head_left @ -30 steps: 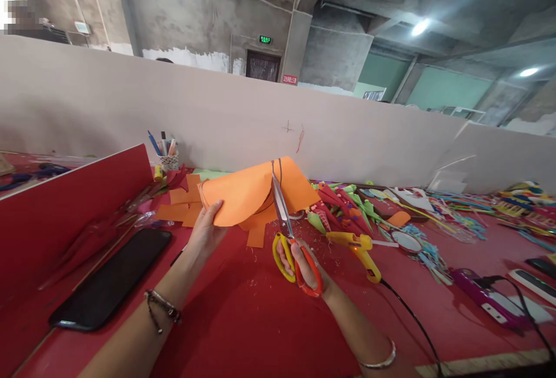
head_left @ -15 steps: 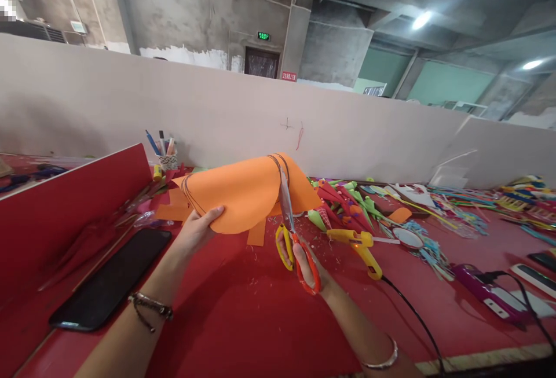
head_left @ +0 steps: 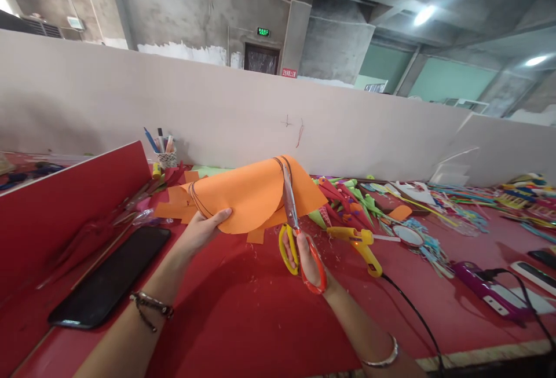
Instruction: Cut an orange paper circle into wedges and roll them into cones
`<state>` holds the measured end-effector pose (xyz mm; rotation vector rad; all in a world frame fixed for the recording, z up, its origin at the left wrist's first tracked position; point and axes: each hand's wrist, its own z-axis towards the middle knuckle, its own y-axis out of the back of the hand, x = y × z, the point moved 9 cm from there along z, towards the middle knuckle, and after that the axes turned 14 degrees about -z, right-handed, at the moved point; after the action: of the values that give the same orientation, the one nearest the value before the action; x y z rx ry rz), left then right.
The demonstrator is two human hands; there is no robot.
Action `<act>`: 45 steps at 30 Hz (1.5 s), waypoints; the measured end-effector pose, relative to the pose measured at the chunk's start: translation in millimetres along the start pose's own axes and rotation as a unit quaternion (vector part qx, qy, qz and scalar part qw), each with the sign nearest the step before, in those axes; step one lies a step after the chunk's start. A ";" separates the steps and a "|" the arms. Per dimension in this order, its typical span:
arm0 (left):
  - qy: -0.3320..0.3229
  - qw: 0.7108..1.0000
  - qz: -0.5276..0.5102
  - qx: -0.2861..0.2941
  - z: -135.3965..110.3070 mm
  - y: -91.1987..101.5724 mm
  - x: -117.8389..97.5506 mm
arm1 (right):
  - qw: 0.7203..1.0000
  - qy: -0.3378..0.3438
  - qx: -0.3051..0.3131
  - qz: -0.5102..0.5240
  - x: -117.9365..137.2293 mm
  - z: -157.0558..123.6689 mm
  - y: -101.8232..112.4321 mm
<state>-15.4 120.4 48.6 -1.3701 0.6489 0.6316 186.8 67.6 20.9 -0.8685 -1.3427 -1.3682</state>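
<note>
A sheet of orange craft foam or paper (head_left: 243, 190), marked with dark curved lines, is held up over the red table. My left hand (head_left: 206, 227) pinches its lower left edge, thumb on the near face and fingers behind. In my right hand (head_left: 307, 259) is a pair of scissors (head_left: 289, 198) with one yellow and one red handle loop. The blades point upward into the sheet beside the dark lines, and the sheet is cut along a curve there. Smaller orange pieces (head_left: 174, 207) lie behind the sheet at the left.
A black phone (head_left: 110, 276) lies left. A yellow glue gun (head_left: 358, 245) with a black cord rests right, near a purple power strip (head_left: 490, 294). Red and green cone-shaped pieces (head_left: 347, 204) pile behind it. A pen cup (head_left: 166, 158) stands by the white partition (head_left: 226, 112).
The orange sheet and both hands have shifted slightly to the right. The scissors' blades are closer together, and the handles have moved a little down and right.
</note>
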 end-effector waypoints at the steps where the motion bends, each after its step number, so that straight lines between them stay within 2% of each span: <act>1: -0.002 1.000 0.000 -0.002 0.0 0.1 0.1 | 1.000 0.006 -0.007 -0.001 -0.1 0.3 0.7; 3: -0.007 1.000 -0.001 -0.006 -0.2 0.2 -0.7 | 1.000 0.015 -0.020 -0.004 -1.0 0.7 2.4; 6: -0.011 1.000 0.005 -0.009 -0.3 3.2 -4.0 | 1.000 0.022 -0.002 -0.003 -1.1 1.6 0.7; 12: 0.007 0.998 0.065 -0.008 4.6 24.7 -10.9 | 0.996 0.068 0.061 0.006 12.6 2.0 -5.0; 15: 0.011 0.996 0.085 -0.010 6.3 31.3 -13.7 | 0.997 0.060 0.055 -0.001 12.1 2.5 -2.2; 22: 0.006 0.998 0.064 -0.025 3.9 27.8 -19.0 | 0.999 0.013 0.032 -0.016 -5.4 4.6 3.6; 25: 0.011 0.998 0.051 -0.028 3.1 27.1 -19.4 | 0.999 0.020 0.030 -0.017 -4.7 3.6 2.7; 30: 0.016 0.996 0.077 -0.043 2.4 32.9 -19.7 | 0.996 0.055 0.068 0.010 5.8 1.1 -3.2; 32: 0.022 0.994 0.094 -0.040 2.6 34.7 -18.7 | 0.995 0.050 0.082 0.022 4.8 1.5 -4.7; 40: 0.028 0.993 0.105 -0.040 2.7 35.6 -18.9 | 0.999 0.006 0.028 -0.020 -9.8 5.5 6.2; 45: 0.070 0.993 0.094 -0.025 2.1 38.2 -19.5 | 0.998 0.013 0.022 -0.056 -4.4 4.1 9.7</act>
<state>-56.5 125.6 37.6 -1.4190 0.8875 0.7110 196.6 73.3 19.9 -0.7531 -1.4140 -1.4262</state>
